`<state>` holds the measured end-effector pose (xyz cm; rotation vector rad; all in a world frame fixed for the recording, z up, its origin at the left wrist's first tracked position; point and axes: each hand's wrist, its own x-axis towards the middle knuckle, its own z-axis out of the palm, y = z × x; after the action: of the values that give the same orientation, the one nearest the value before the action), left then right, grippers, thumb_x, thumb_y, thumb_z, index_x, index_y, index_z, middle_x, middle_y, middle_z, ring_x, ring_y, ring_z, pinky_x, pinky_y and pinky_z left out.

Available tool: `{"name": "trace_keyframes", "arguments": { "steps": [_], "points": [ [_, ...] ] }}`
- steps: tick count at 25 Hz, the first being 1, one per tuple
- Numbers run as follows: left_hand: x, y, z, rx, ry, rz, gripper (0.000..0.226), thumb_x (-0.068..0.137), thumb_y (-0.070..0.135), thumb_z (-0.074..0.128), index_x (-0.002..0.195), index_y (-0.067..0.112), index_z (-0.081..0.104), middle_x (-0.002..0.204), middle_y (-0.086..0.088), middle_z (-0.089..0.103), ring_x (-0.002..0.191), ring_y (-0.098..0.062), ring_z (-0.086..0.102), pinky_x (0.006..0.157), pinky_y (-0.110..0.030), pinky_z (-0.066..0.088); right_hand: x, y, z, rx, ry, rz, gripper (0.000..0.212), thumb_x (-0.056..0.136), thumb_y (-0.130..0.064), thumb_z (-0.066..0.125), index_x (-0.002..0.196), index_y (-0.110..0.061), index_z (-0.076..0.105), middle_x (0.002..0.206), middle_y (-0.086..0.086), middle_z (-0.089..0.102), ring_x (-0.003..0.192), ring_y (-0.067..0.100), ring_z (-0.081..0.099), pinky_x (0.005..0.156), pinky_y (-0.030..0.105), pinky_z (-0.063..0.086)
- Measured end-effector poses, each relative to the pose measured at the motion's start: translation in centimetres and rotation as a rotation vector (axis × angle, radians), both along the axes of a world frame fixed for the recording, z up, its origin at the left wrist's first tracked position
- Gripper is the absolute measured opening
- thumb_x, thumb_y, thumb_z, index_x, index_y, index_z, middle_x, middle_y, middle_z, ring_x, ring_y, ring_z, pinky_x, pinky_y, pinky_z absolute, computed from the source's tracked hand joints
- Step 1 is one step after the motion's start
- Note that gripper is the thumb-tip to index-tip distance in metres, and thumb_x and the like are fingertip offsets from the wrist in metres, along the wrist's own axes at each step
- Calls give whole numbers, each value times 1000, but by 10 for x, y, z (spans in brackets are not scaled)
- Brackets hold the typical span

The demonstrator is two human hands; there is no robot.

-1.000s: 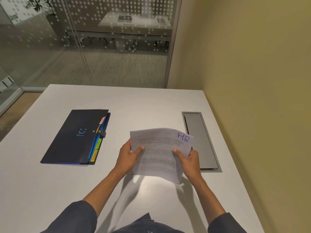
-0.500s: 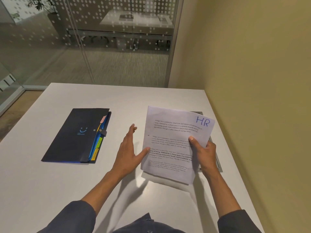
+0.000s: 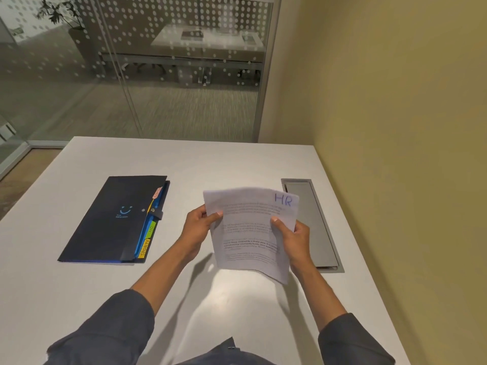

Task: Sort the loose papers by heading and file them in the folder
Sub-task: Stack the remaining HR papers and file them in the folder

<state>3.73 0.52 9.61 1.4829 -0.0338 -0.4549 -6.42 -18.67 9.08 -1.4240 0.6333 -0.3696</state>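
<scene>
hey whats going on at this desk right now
A person is holding a printed sheet marked "HR" above the white table, with the left hand on its left edge and the right hand on its right edge. The dark expanding folder lies closed to the left, with coloured tabs showing, including a green "HR" tab. Nothing is being filed yet.

The person wears a dark slate-grey long-sleeved garment. Both sleeves are pushed up towards the elbow, so the left sleeve (image 3: 105,327) ends in a loose, rumpled cuff and the right sleeve (image 3: 353,341) bunches the same way, leaving both forearms bare. At the near edge, between the arms, the shirt front (image 3: 226,355) shows a pointed fold of the same cloth with a small dark button or snap on it. The left hand (image 3: 196,229) and right hand (image 3: 296,239) are bare.
</scene>
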Motion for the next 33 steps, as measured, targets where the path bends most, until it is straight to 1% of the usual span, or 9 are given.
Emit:
{"name": "trace_keyframes", "arguments": {
  "steps": [4, 9, 12, 14, 18, 20, 24, 27, 33],
  "points": [
    [-7, 1, 1, 45, -56, 104, 18, 94, 9, 58, 96, 25, 67, 88, 6, 73, 81, -10, 67, 74, -30, 54, 3, 8, 1, -75, 10, 24, 6, 90, -14, 69, 95, -16, 72, 82, -3, 74, 65, 5, 69, 53, 15, 50],
    [-11, 2, 9, 50, -157, 112, 15, 95, 13, 56, 97, 24, 65, 81, 10, 70, 66, 6, 63, 59, -14, 49, 3, 11, 10, -116, -36, 46, 6, 91, -19, 68, 93, -18, 73, 76, -3, 72, 63, 6, 67, 55, 17, 51],
    [-12, -1, 14, 3, -138, 92, 18, 95, 29, 57, 97, 13, 66, 72, 12, 70, 63, 6, 62, 54, -7, 46, 3, 12, 19, -89, -104, 43, 25, 96, -26, 61, 86, -7, 73, 69, -2, 66, 59, 7, 59, 55, 15, 46],
    [-9, -3, 18, 7, -120, 97, 33, 93, 38, 56, 94, 7, 65, 69, 9, 66, 59, 4, 61, 54, -9, 46, 6, 11, 23, -104, -133, 24, 38, 100, -30, 53, 78, -2, 69, 64, 1, 60, 55, 7, 52, 54, 13, 41],
    [-2, -3, 21, 47, -46, 90, 41, 93, 45, 52, 95, 6, 66, 75, 2, 62, 54, 6, 57, 63, -22, 43, 10, 12, 23, -136, -144, 37, 42, 102, -33, 49, 78, -7, 72, 65, 4, 62, 57, 10, 52, 55, 14, 39],
    [-2, 0, 20, 36, -54, 56, 39, 90, 46, 55, 94, 9, 67, 74, 5, 65, 57, 6, 59, 61, -17, 45, 9, 11, 20, -145, -151, 69, 41, 98, -39, 54, 82, -5, 71, 69, 2, 63, 62, 11, 54, 58, 16, 41],
    [-4, 8, 11, 98, -148, -32, 11, 84, 19, 72, 94, 24, 68, 80, 15, 74, 71, 3, 68, 59, -9, 49, 5, 7, 7, -213, -116, 166, 23, 83, -31, 78, 102, -19, 73, 93, -8, 74, 85, 12, 70, 73, 26, 56],
    [-4, 8, 6, 139, -166, 26, 10, 88, 14, 67, 94, 21, 70, 79, 13, 74, 69, -1, 68, 58, -13, 50, 4, 7, 5, -267, -127, 145, 9, 88, -12, 71, 95, -18, 74, 82, -8, 74, 76, 8, 69, 68, 23, 53],
    [-6, 6, 5, 109, -114, 36, 10, 87, 13, 69, 90, 22, 71, 77, 12, 74, 65, 1, 67, 57, -14, 49, 5, 1, 3, -159, -109, 127, 14, 82, -8, 78, 96, -11, 75, 82, -4, 76, 71, 6, 70, 62, 17, 52]
  ]
}}
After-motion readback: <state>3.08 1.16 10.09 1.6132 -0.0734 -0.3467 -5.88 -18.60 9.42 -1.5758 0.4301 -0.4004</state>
